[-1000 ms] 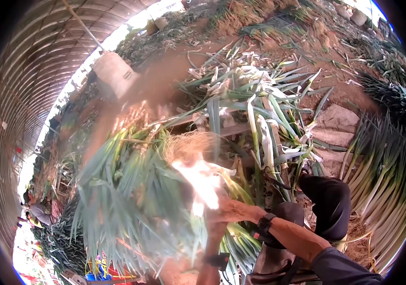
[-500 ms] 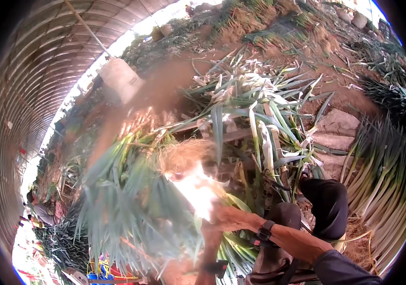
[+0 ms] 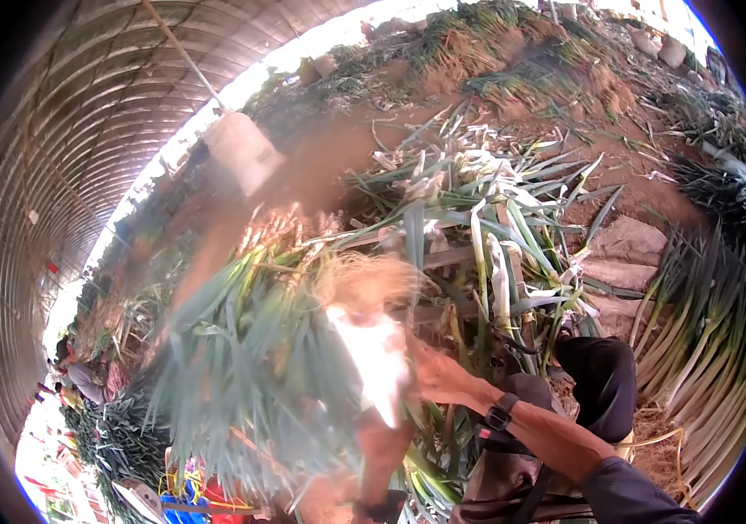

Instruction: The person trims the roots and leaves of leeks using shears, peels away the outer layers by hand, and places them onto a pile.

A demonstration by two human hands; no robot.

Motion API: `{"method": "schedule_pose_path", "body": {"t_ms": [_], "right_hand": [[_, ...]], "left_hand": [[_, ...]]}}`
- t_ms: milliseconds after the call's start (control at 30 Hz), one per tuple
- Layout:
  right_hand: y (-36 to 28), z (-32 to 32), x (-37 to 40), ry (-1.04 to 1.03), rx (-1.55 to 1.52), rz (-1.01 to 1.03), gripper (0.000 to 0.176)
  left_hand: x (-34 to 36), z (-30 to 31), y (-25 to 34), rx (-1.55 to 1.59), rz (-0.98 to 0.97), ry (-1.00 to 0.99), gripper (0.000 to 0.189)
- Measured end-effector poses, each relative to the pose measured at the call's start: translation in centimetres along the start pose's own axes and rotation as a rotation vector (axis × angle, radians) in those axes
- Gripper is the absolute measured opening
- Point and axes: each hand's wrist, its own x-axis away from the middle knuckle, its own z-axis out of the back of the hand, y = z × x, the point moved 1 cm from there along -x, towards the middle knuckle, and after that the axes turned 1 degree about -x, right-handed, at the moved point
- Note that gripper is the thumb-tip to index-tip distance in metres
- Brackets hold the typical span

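A small bunch of green onions (image 3: 371, 354), its stalks washed out by glare, hangs in front of me with its tan roots uppermost. My right hand (image 3: 445, 374), with a dark watch at the wrist, is closed around the right side of these stalks. Just below their bright lower end is my left hand (image 3: 383, 437), a dark band at its wrist; blur and glare hide its fingers. A large heap of green onions (image 3: 259, 375), leaves spread toward the bottom, lies on the left of the hands.
Loose leaves and trimmings (image 3: 478, 183) lie over wooden slats ahead. At the right is a long row of onions (image 3: 705, 332) beside folded sacks (image 3: 622, 253). A pale cylindrical object (image 3: 244, 150) hangs from a pole at upper left. Another person (image 3: 89, 380) is far left.
The whole view has shifted slightly right and down. The bunch and my right hand appear a little farther right, with my right hand also slightly higher. The glare still covers the stalks.
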Motion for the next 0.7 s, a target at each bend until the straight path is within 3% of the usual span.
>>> {"method": "schedule_pose_path", "body": {"t_ms": [100,133,200,233,300,367,433,467,533,633,700], "right_hand": [[5.2,-1.1,-2.4,0.004,-0.227,-0.066,0.072],[3.7,0.0,-2.3,0.007,-0.091,-0.138,0.059],[-0.6,2.6,-2.9,0.036,0.607,-0.341,0.03],[-0.4,3.7,-3.8,0.171,0.938,-0.09,0.031],[-3.6,7.0,-4.0,0.24,1.127,0.21,0.016],[-5.5,9.0,-5.3,0.367,1.397,0.37,0.004],[-6.2,10.5,-5.9,0.292,1.546,0.509,0.005],[-6.5,10.9,-6.2,0.293,1.579,0.458,0.006],[-7.4,11.5,-6.5,0.297,1.643,0.354,0.008],[-7.6,11.9,-6.1,0.256,1.724,0.299,0.006],[-6.7,12.5,-6.6,0.212,1.701,0.241,0.006]], "left_hand": [[0.4,-0.9,-1.2,0.254,0.098,-0.065,0.063],[0.6,-0.1,-1.2,0.273,0.036,-0.036,0.06],[1.9,2.2,0.1,0.319,-0.025,-0.011,0.055],[2.3,2.4,-0.3,0.386,-0.028,-0.062,0.056],[3.0,2.7,-1.3,0.522,-0.04,-0.166,0.059],[4.7,5.3,1.1,0.191,-0.059,-0.029,0.055],[5.7,2.5,-1.1,0.239,0.111,-0.205,0.053],[6.3,1.7,-1.7,0.243,0.162,-0.252,0.055],[7.9,3.7,-0.3,0.185,0.123,-0.182,0.068],[11.1,3.2,-2.2,0.286,-0.081,-0.062,0.05],[12.3,2.5,-2.5,0.476,-0.067,-0.146,0.047]]}}
